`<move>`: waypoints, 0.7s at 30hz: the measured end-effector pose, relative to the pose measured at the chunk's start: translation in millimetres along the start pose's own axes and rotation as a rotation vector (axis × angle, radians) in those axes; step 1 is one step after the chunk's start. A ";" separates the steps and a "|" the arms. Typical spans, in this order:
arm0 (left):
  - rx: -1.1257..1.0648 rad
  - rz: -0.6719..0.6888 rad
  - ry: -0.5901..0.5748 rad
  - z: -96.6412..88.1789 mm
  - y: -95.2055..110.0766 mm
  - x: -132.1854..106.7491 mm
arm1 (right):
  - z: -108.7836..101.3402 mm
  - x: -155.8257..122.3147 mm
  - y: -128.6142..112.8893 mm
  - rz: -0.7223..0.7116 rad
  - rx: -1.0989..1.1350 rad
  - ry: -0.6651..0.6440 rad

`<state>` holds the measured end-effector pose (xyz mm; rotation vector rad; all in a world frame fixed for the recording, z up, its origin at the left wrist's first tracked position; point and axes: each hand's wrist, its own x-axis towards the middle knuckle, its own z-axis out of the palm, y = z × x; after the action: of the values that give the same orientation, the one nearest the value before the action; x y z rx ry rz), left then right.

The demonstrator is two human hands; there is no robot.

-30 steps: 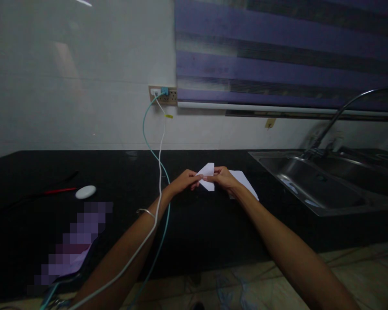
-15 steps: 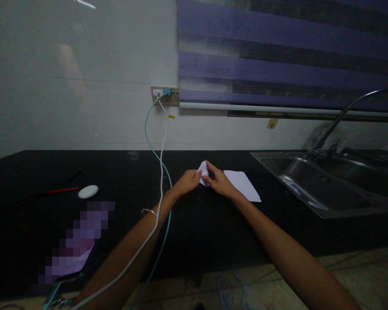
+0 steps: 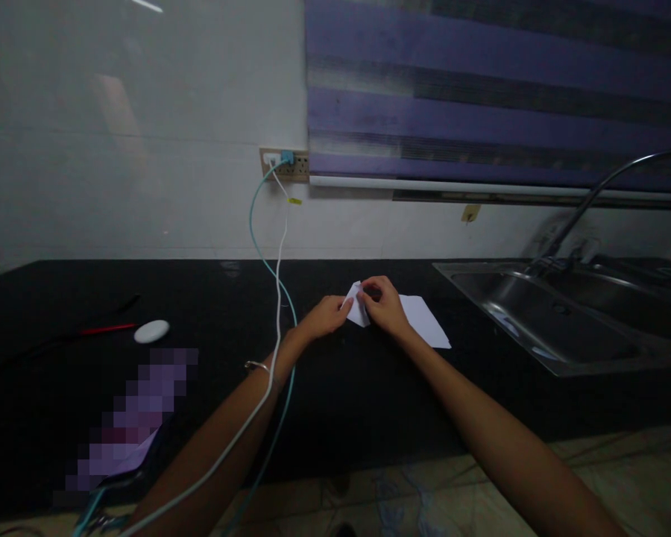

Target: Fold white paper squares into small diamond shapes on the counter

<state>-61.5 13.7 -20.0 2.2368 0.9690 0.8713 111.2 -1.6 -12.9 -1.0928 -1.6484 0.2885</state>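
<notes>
A small folded piece of white paper is held up just above the dark countertop. My left hand pinches its left edge, thumb on the near face. At its right edge, my right hand has thumb and index finger curled together on the paper; the other fingers are bent behind. A stack of white paper sheets lies flat on the counter just right of my right hand, partly covered by that hand and wrist.
A white cable and a teal cable run from the wall socket across my left forearm. At left lie a white oval object, a red pen-like stick and a blurred phone. A steel sink is at right.
My right hand has shifted slightly right and turned, its fingers curling more at the paper's edge. The folded paper shows more of its face. My left hand has barely moved.
</notes>
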 end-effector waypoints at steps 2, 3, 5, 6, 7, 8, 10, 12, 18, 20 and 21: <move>0.005 0.010 -0.034 -1.1 2.7 -1.7 | -3.0 1.8 -2.0 0.002 -0.003 0.021; 0.001 0.015 -0.057 -1.8 3.7 -2.5 | -3.8 2.1 -3.1 -0.002 0.001 0.012; -0.013 0.018 -0.107 -3.2 4.9 -3.5 | -4.3 1.6 -5.9 -0.025 0.002 -0.026; -0.017 0.015 -0.134 -3.7 5.0 -3.9 | -4.2 1.1 -7.6 -0.047 -0.007 -0.048; -0.017 0.008 -0.157 -4.0 5.0 -4.2 | -4.2 0.4 -9.4 -0.072 -0.021 -0.066; -0.015 -0.001 -0.176 -4.1 4.8 -4.4 | -4.3 -0.2 -11.3 -0.096 -0.035 -0.079; -0.004 -0.017 -0.190 -3.6 3.9 -4.6 | -5.4 -1.0 -15.4 -0.128 -0.049 -0.096; 0.016 -0.031 -0.175 -2.3 2.5 -4.5 | -7.3 -1.3 -19.2 -0.147 -0.044 -0.117; 0.084 -0.047 -0.129 2.4 -3.7 -3.0 | -14.1 -2.7 -28.8 -0.234 -0.037 -0.251; 0.112 -0.053 -0.140 2.8 -4.7 -2.7 | -15.3 -3.0 -29.6 -0.252 -0.049 -0.288; 0.122 -0.059 -0.146 2.6 -4.8 -2.8 | -15.6 -2.9 -29.2 -0.254 -0.058 -0.302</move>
<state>-63.1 13.9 -26.0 2.3250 1.0382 0.6287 109.8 -25.0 10.7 -0.9008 -2.0542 0.2487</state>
